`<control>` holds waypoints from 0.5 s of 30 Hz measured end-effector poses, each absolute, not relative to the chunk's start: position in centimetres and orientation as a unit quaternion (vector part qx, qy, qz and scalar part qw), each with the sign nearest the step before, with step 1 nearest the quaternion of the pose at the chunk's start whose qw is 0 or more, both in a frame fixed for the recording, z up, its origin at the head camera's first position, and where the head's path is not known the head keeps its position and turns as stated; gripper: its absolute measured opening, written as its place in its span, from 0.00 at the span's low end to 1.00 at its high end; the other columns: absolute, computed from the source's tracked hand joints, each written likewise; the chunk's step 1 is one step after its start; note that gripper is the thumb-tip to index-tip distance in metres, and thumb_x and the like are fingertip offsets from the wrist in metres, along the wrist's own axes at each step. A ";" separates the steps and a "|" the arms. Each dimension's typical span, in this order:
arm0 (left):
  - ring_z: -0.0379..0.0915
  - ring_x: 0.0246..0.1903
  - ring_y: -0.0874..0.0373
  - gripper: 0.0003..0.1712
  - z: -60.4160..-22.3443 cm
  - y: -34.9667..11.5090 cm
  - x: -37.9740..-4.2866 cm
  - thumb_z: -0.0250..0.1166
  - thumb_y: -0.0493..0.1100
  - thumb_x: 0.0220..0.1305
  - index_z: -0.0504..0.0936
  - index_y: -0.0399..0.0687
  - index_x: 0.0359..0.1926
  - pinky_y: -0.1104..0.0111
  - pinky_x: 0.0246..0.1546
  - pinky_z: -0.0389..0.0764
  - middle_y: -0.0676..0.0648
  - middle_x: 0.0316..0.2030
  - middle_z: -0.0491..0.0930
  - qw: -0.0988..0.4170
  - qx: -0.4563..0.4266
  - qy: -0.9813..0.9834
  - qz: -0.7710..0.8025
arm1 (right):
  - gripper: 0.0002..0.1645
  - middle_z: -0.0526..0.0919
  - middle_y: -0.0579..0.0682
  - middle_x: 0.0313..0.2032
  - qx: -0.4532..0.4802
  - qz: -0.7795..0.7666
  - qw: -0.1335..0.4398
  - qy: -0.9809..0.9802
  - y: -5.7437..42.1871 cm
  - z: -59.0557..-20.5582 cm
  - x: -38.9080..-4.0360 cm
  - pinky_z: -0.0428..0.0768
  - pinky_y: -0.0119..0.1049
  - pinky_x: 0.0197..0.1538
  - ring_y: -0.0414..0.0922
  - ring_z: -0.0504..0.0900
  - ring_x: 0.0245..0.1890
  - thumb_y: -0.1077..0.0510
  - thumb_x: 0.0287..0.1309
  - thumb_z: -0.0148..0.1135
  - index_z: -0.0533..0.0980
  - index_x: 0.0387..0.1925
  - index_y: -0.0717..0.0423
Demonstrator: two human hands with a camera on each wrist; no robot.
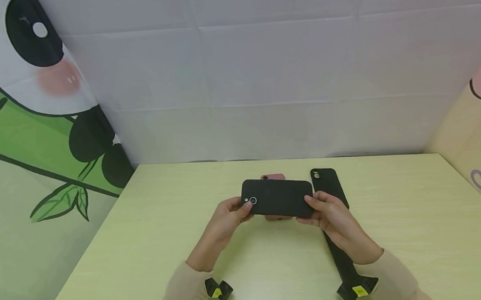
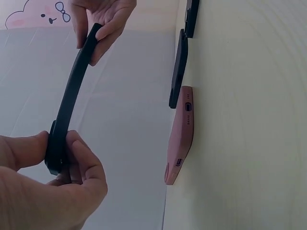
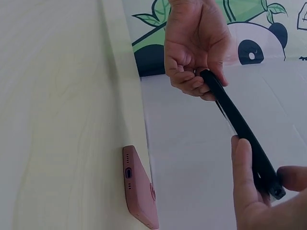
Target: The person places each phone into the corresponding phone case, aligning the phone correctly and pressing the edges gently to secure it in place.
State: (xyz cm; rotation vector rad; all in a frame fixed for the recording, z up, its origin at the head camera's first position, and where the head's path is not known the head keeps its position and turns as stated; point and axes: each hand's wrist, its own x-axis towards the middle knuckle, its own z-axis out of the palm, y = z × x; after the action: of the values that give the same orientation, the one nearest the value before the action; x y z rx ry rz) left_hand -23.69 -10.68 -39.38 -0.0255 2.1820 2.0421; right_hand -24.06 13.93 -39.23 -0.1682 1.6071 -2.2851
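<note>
A black phone (image 1: 280, 197) is held up sideways above the table, its back with a ringed camera lens facing me. My left hand (image 1: 225, 219) pinches its camera end, thumb on the back beside the lens. At the other end, my right hand (image 1: 339, 224) grips the corner between thumb and fingers. Both wrist views show the phone (image 2: 72, 96) edge-on and tilted, clear of the tabletop. Behind it a pink phone (image 1: 278, 217) lies on the table, mostly covered by the black one in the head view; the right wrist view shows its port end (image 3: 132, 175).
Another black phone (image 1: 329, 181) lies right of the pink one, camera cutouts at its far end. A further black object (image 1: 339, 257) lies nearer, partly hidden by my right arm. The pale wooden table (image 1: 106, 273) meets a white backdrop (image 1: 264, 129) and printed side panels.
</note>
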 end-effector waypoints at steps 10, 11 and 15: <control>0.68 0.35 0.59 0.16 -38.7 -11.5 -23.8 0.50 0.36 0.67 0.71 0.26 0.49 0.70 0.45 0.70 0.49 0.35 0.71 0.106 0.010 0.709 0.697 | 0.20 0.82 0.46 0.36 -0.083 -0.767 0.213 0.599 14.0 -39.5 -24.4 0.81 0.39 0.41 0.43 0.84 0.35 0.50 0.63 0.52 0.67 0.45 0.64; 0.68 0.34 0.59 0.16 -38.7 -11.5 -23.8 0.50 0.36 0.67 0.71 0.26 0.49 0.70 0.45 0.70 0.50 0.35 0.71 0.106 0.011 0.710 0.696 | 0.19 0.82 0.46 0.35 -0.083 -0.763 0.212 0.605 14.0 -39.5 -24.4 0.81 0.39 0.41 0.43 0.84 0.35 0.50 0.63 0.52 0.68 0.44 0.64; 0.68 0.34 0.59 0.16 -38.7 -11.8 -23.9 0.50 0.37 0.67 0.71 0.25 0.48 0.70 0.44 0.70 0.50 0.33 0.72 0.103 0.010 0.715 0.691 | 0.18 0.82 0.46 0.31 -0.075 -0.743 0.202 0.634 13.9 -39.7 -24.5 0.81 0.36 0.38 0.41 0.84 0.31 0.50 0.62 0.54 0.71 0.38 0.64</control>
State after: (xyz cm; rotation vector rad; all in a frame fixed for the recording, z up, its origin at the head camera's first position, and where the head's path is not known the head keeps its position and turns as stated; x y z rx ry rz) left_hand -23.94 -11.82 -38.68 0.0298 2.1105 2.0408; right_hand -24.50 13.89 -39.71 -0.2106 1.7694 -2.0743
